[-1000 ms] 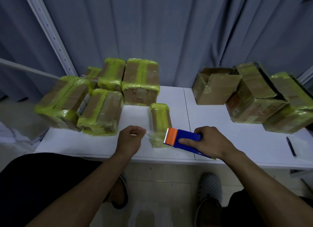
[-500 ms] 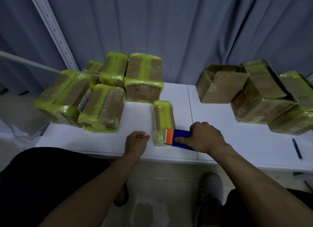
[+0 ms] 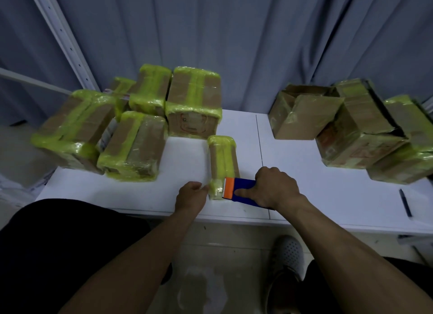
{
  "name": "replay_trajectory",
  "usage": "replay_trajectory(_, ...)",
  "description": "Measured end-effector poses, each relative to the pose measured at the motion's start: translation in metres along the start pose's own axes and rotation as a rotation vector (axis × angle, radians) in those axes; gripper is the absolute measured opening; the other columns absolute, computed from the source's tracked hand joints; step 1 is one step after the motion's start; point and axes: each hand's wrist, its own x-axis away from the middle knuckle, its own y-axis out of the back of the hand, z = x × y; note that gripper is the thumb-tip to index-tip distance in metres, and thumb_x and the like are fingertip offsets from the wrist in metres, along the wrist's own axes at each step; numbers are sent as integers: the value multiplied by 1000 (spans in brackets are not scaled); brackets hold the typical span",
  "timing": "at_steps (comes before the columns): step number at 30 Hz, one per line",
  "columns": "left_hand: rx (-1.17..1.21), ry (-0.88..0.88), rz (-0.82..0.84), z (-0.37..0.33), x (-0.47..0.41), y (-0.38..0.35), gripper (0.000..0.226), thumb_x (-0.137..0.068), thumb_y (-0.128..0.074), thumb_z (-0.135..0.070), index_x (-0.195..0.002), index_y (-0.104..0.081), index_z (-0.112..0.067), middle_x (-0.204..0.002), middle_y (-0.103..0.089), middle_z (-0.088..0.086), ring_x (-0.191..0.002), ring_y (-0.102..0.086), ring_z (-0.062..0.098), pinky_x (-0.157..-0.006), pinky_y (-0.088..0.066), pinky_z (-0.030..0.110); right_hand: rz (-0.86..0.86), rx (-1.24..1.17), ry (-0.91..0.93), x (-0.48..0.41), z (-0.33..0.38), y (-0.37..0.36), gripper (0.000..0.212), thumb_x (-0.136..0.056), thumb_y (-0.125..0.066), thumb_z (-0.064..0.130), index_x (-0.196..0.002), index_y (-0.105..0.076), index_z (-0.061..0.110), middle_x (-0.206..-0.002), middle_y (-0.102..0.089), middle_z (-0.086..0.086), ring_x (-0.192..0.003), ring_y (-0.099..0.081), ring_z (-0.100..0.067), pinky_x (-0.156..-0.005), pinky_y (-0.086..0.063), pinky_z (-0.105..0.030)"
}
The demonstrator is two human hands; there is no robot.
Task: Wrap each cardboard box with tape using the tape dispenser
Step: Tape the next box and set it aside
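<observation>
Done, seemingly: lime-taped cardboard boxes (image 3: 133,140) piled left | In hand: small narrow lime-taped cardboard box (image 3: 222,159), near edge of white table (image 3: 304,180) | Grips blue orange-nosed tape dispenser (image 3: 243,187) at its near end, right hand (image 3: 275,188) fingers wrapped round | Touches box corner, left hand (image 3: 189,196) fingers curled, pinch unclear | Pending, probably: partly taped boxes (image 3: 356,135) right

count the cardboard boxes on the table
9. Five in the left pile: front-left box, front box, back-left box, back-middle box, tall box. One small box front-centre. Three at right: open box, middle box, far-right box. Others may be hidden behind.
</observation>
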Motion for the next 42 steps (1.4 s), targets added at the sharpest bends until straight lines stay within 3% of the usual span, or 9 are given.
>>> replay_trajectory(4,63,-132,-101,4,4,2,42,-80,-82,-24,-119,-67,-20,-124,-62,5,-103,-61,19,-87,-53,29,22,-15,0,-1,0,1,67,-72,-69,82,-96,-52,21,-80,-53,5,-76,-62,-18,-68,-53,-32)
replay_trajectory(9,-52,-318,54,9,18,-13,36,-101,-53,-11,-137,-58,-16,-129,-64,1,-110,-55,5,-75,-36,-5,45,-33,-8,-7,-2,0,71,-69,-69,83,-98,-54,20,-89,-62,2,-80,-65,-20,-77,-59,-36)
replay_trajectory(11,-96,-372,83,9,16,-7,37,-102,-52,-12,-138,-58,-19,-129,-64,0,-112,-57,6,-80,-38,-3,52,-40,-9,-7,-3,-1,72,-69,-69,83,-99,-55,20,-91,-63,1,-81,-66,-20,-78,-60,-37)
replay_trajectory(15,-55,-484,141,4,18,4,56,-96,-57,-2,-147,-45,-23,-146,-45,-10,-130,-50,9,-106,-45,28,55,-44,-3,-5,-5,-2,69,-72,-69,82,-99,-53,20,-89,-61,2,-80,-65,-19,-76,-59,-35)
replay_trajectory(17,-147,-663,173,9,17,7,57,-94,-61,-7,-146,-46,-28,-154,-35,-15,-134,-43,4,-106,-44,25,55,-56,-2,-5,-7,-3,68,-73,-68,81,-100,-53,21,-89,-61,3,-79,-65,-18,-76,-59,-34)
replay_trajectory(21,-321,-893,148,13,7,12,47,-92,-67,-36,-136,-60,-24,-148,-46,-9,-131,-45,7,-108,-39,22,64,-60,7,-4,-10,-7,70,-73,-68,81,-103,-56,20,-89,-61,3,-80,-66,-17,-75,-59,-34)
replay_trajectory(27,-406,-939,179,3,-5,20,46,-86,-67,-42,-128,-67,-24,-126,-60,-7,-113,-52,6,-93,-52,34,56,-73,18,-4,-15,-9,71,-74,-67,81,-106,-60,18,-91,-63,2,-78,-66,-18,-76,-59,-33)
replay_trajectory(33,-539,-1126,114,0,-9,22,38,-84,-75,-31,-120,-72,-20,-138,-59,-1,-132,-48,16,-102,-46,29,34,-81,47,-1,-17,-12,66,-75,-66,81,-101,-58,21,-90,-64,3,-78,-66,-17,-77,-60,-34)
replay_trajectory(42,-557,-1110,47,7,-7,20,44,-80,-83,-15,-123,-70,-15,-127,-66,-1,-113,-65,15,-96,-51,31,31,-129,74,21,-24,-3,63,-75,-65,82,-87,-59,21,-79,-63,5,-72,-64,-13,-67,-56,-30)
